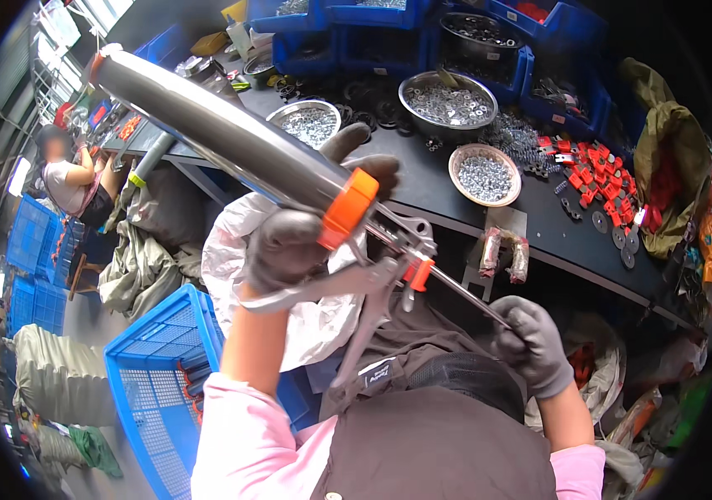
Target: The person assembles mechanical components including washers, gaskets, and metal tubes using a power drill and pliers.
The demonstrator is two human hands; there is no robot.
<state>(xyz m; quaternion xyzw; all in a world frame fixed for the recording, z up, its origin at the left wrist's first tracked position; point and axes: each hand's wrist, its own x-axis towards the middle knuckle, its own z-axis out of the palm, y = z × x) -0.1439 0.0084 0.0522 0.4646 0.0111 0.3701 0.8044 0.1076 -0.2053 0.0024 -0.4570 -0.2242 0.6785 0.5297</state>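
A caulking gun (231,129) with a shiny silver barrel, an orange collar (350,208) and a grey metal handle lies slantwise across my view, its barrel pointing to the far left. Around the barrel's near end, just behind the collar, my gloved left hand (289,250) is closed. The thin steel rod (468,297) runs out from the handle toward the lower right. At the rod's end my gloved right hand (531,346) has its fingers wrapped about it. A small orange piece (419,273) sits where the rod enters the frame.
On the dark workbench (423,187) stand a steel bowl of washers (448,104), a pink bowl of small metal parts (484,175) and many red-orange pieces (602,179). Blue bins (302,54) line the back. A blue crate (156,375) is at my left. Another person (77,171) sits far left.
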